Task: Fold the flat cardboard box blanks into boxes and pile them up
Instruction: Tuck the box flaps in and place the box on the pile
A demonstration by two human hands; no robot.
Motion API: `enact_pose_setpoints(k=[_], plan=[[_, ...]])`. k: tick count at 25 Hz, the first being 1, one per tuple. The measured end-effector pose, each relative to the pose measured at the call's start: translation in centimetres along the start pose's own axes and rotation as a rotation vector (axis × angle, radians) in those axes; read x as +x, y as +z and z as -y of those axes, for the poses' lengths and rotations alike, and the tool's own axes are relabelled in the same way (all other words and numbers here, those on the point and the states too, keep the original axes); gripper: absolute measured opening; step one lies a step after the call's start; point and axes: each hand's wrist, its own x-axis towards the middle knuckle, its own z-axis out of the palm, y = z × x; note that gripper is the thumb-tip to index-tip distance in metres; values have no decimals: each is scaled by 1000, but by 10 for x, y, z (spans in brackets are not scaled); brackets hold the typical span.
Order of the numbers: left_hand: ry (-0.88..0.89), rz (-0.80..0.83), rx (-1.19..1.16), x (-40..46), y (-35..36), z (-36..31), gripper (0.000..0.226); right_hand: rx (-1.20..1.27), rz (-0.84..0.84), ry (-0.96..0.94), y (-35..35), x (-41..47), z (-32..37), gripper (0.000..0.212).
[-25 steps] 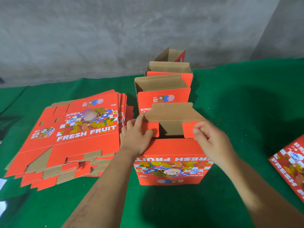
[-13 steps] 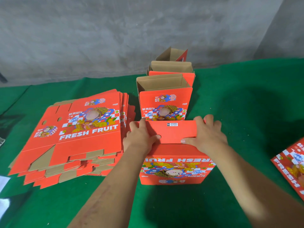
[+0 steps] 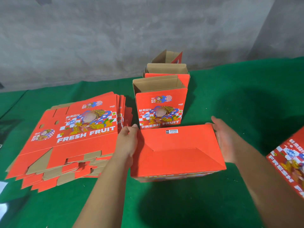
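A red fruit box [image 3: 177, 152] stands upside down in front of me on the green cloth, its bottom flaps folded flat and closed. My left hand [image 3: 127, 143] lies flat against its left side, and my right hand [image 3: 224, 140] against its right side, fingers straight. Behind it a row of folded boxes [image 3: 160, 111] stands open-topped, running toward the wall. A stack of flat red blanks [image 3: 70, 137] printed "FRESH FRUIT" lies to the left.
Another red printed box or blank [image 3: 291, 163] juts in at the right edge. The green cloth [image 3: 246, 99] covers the table up to a grey concrete wall [image 3: 115, 38]. A dark object [image 3: 8, 130] sits at the far left edge.
The bottom flaps, open a second ago, have been pressed shut. Both hands moved from the top of the flaps out to the box's left and right sides.
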Motion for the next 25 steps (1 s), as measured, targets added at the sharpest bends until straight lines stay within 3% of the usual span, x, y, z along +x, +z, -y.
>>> enact_pose_setpoints(k=[2,5,8,10,13,15,19,22,25], plan=[[46,-5,-62,-7,1,-8,12,39,19,4,-4,-8,0,50],[200,126,-217,-14,4,-8,49,81,43,58,-16,-9,-10,53],[323,312,-253,-16,3,7,72,-127,103,107,-28,-9,-27,51],[247,337,-162,-9,-2,18,72,-273,97,20,-36,-8,-37,54],[136,292,137,3,-4,35,48,-414,139,-157,-28,0,-47,66],[126,238,182,5,1,46,46,-508,12,-301,-17,14,-52,60],[200,119,197,19,8,53,43,-677,-440,-431,3,37,-51,51],[159,113,219,32,12,48,41,-504,-369,-478,16,53,-47,52],[92,145,222,46,17,46,34,-356,-369,-416,27,72,-42,38]])
